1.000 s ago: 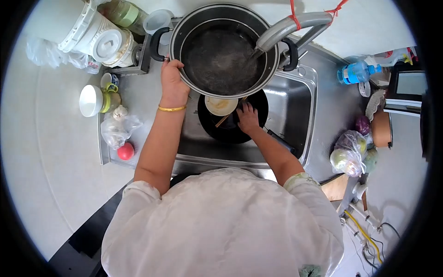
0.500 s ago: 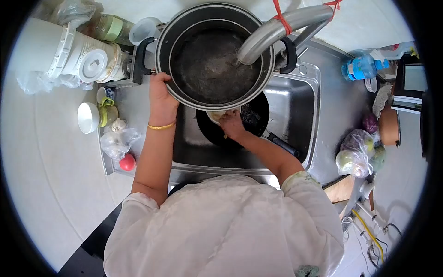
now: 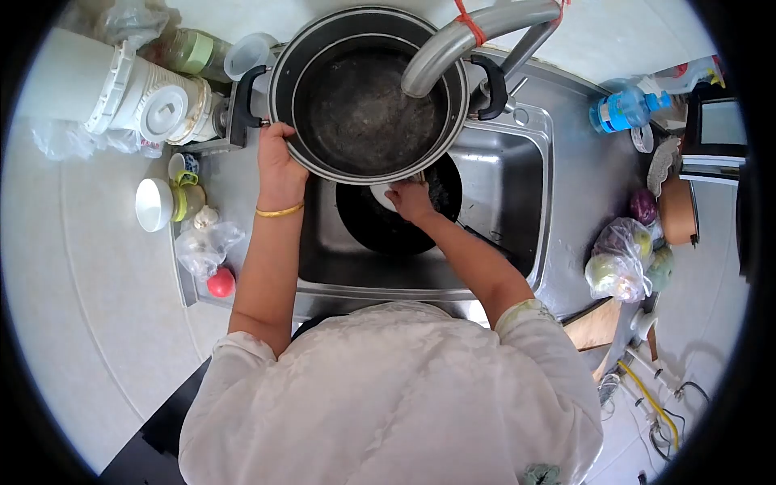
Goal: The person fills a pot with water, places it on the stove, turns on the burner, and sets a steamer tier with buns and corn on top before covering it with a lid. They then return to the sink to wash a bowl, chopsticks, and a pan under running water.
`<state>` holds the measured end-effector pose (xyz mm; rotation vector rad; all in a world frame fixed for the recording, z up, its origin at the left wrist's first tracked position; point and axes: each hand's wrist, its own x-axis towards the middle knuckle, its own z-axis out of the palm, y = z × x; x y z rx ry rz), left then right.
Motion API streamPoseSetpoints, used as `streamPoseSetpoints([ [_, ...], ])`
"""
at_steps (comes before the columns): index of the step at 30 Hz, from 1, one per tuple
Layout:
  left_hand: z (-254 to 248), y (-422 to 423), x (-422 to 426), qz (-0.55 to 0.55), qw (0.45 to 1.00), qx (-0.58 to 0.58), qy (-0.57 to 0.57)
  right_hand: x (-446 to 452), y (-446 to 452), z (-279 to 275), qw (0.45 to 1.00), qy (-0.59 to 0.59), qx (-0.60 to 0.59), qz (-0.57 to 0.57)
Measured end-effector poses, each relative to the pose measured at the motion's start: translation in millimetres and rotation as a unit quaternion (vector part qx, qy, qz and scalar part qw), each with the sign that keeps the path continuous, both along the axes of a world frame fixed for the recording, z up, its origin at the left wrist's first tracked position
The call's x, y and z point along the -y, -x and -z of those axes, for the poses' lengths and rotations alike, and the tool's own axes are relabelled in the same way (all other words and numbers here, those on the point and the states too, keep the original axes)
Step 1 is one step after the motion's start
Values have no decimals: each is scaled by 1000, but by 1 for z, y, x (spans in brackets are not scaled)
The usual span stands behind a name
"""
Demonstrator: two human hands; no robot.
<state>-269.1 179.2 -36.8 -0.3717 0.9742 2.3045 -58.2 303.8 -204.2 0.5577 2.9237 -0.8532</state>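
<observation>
My left hand (image 3: 281, 166) is closed on the lower left rim of a large steel pot (image 3: 368, 113), near its black side handle. The pot is held above the sink (image 3: 501, 186), under the curved faucet (image 3: 461, 44), with water inside. Lower down, a black frying pan (image 3: 364, 222) lies in the sink, its handle pointing right. My right hand (image 3: 411, 199) is over the pan with its fingers curled at a pale bowl (image 3: 383, 196), partly under the pot's edge. Whatever is between those fingers is too small to make out.
On the left are white buckets (image 3: 162, 113), a white bowl (image 3: 153, 204), garlic (image 3: 205, 217) and a red round item (image 3: 221, 282). To the right stand a blue bottle (image 3: 626, 111), bagged produce (image 3: 618, 263), a purple onion (image 3: 643, 207) and a brown pot (image 3: 677, 212).
The pot and my left hand have shifted slightly left. My right hand has moved from open in the pan to curled at the bowl, which is now mostly hidden. The chopsticks are no longer clearly visible.
</observation>
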Motion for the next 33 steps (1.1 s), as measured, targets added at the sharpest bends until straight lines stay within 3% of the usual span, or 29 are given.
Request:
streamPoseSetpoints([
  [4,0,3,1,8,1000,3,0,-4,-13,10,945,-218,112,-214],
  [8,-2,-5,0,-18,999,-38,13,-1,-35,15,894,-259,80,-357],
  [11,4,-1,1,-10,999,-36,6,-2,-45,1,914,-205,78,-340],
  [14,1,-2,0,-10,1000,-24,2,-10,-57,-10,958,-159,28,-236],
  [17,7,1,2,-13,1000,-9,-12,-17,-70,8,979,-201,-25,-29],
  [20,10,2,2,-13,1000,-10,-7,-22,-72,-3,972,-162,133,103],
  [21,9,1,2,-12,1000,-13,0,-23,-71,-4,963,-134,216,87],
  [24,6,0,1,-2,1000,-21,-5,-14,-70,-7,946,-138,293,23],
  [27,5,-1,1,-14,1000,-12,-2,-9,-75,31,932,-164,324,-3],
  [31,6,0,0,-19,1000,-4,8,-24,-72,-10,966,-129,202,99],
  [33,-1,-6,-2,-35,999,-28,23,-50,-61,-52,961,3,158,226],
])
